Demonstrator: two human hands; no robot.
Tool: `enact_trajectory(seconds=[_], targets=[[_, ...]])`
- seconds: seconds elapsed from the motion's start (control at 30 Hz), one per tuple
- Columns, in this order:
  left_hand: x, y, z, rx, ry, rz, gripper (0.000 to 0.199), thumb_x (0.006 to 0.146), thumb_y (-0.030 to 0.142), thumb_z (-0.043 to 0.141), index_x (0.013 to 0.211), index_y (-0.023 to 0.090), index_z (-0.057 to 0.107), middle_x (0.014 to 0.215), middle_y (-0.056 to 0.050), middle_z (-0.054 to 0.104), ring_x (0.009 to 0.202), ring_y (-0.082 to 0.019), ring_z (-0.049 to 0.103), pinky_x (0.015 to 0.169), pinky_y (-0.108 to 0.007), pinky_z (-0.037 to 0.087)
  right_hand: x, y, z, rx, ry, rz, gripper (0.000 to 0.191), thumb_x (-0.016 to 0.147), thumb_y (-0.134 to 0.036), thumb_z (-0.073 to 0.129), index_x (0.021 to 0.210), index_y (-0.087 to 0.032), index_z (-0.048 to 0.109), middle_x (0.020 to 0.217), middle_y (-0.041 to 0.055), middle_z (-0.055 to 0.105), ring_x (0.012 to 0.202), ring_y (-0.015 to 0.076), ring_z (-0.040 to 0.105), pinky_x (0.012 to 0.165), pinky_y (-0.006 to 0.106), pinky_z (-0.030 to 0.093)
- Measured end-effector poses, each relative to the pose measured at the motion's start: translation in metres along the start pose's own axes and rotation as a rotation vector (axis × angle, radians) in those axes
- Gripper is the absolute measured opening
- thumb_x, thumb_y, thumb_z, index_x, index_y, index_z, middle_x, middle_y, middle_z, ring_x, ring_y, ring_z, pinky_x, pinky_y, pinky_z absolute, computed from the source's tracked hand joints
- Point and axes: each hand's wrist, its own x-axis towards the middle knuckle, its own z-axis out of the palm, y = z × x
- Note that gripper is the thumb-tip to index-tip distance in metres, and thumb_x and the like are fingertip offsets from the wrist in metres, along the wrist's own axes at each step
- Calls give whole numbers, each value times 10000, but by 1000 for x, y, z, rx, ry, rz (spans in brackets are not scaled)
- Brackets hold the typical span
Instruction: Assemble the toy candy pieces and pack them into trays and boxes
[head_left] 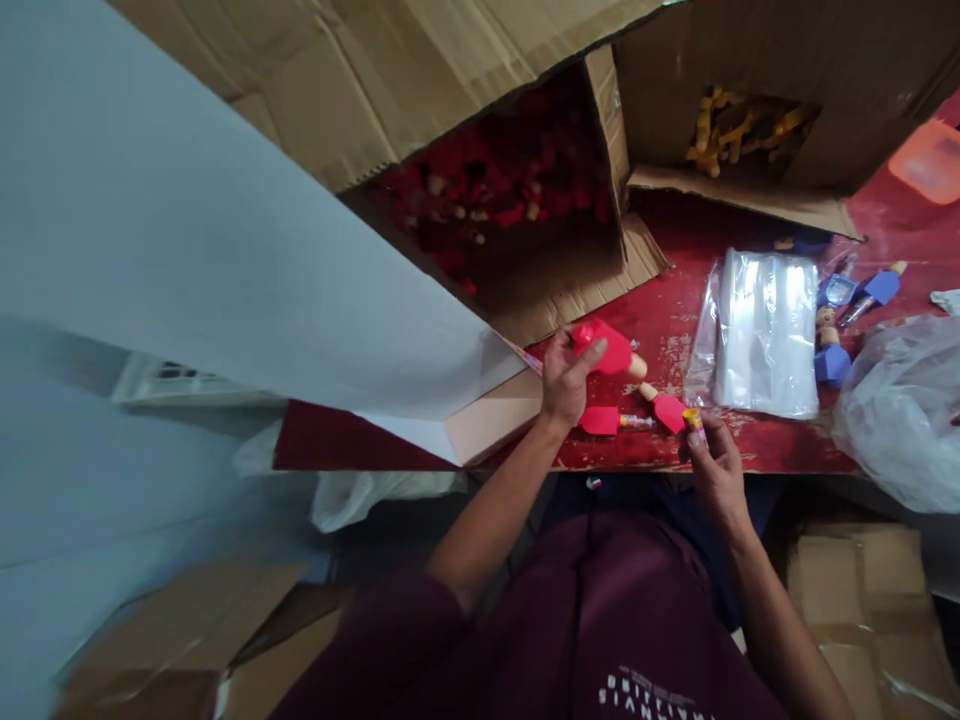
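Note:
My left hand (566,385) is closed round a red plastic piece (609,347) with a beige rounded tip, held above the front of the red table. Between the fingers of my right hand (716,465) is a small tube (694,425) with a yellow end and a patterned label. Two more red pieces lie between my hands: one (600,420) has a clear labelled tube beside its end, the other (667,411) has a beige tip and lies close to my right fingers. A stack of clear plastic bags (769,335) rests just beyond my right hand.
An open cardboard box (555,290) full of red pieces stands behind my left hand. Another box (750,190) shows yellow pieces through its opening. Blue pieces (832,365) and a crumpled plastic bag (907,410) lie to the right. A white panel (262,220) slants along the left.

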Motion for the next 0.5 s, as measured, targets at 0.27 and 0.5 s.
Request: enact_trajectory(seconds=[0.27, 0.5], targets=[[-106, 28, -31, -76, -621, -326, 482, 803, 576, 725, 1050, 198, 555, 937, -55, 717, 800, -209, 704, 739, -358, 576, -50, -44, -1, -57, -9, -160, 353, 971, -430, 604, 1276, -251, 599, 1212, 99, 674, 1060, 235, 653, 903, 371, 536], [-122, 50, -40, 363, -1016, 4, 393, 867, 499, 696, 1075, 168, 653, 933, -40, 706, 820, -178, 636, 773, -300, 491, -80, -65, -25, -437, -182, -491, 313, 978, -248, 612, 1290, -236, 593, 1105, 89, 677, 999, 219, 654, 856, 358, 547]])
